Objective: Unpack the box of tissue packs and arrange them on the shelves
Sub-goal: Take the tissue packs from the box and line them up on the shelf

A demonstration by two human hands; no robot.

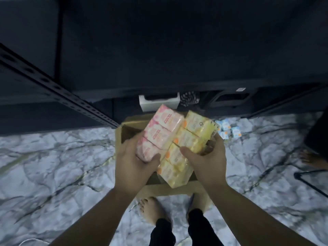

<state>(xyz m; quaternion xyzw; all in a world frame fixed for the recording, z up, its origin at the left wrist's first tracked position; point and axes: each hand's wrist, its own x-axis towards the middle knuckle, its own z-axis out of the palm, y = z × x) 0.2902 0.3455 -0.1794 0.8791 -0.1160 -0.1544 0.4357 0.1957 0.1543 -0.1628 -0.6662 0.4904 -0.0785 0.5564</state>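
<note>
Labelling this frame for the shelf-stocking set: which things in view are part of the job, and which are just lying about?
Part of the job:
- pink tissue pack, gripped by the left hand
- yellow tissue pack, gripped by the right hand
- cardboard box beneath them
- dark shelf unit

Lying about:
- small blue packs on the marble floor
- white bin under the shelf
</note>
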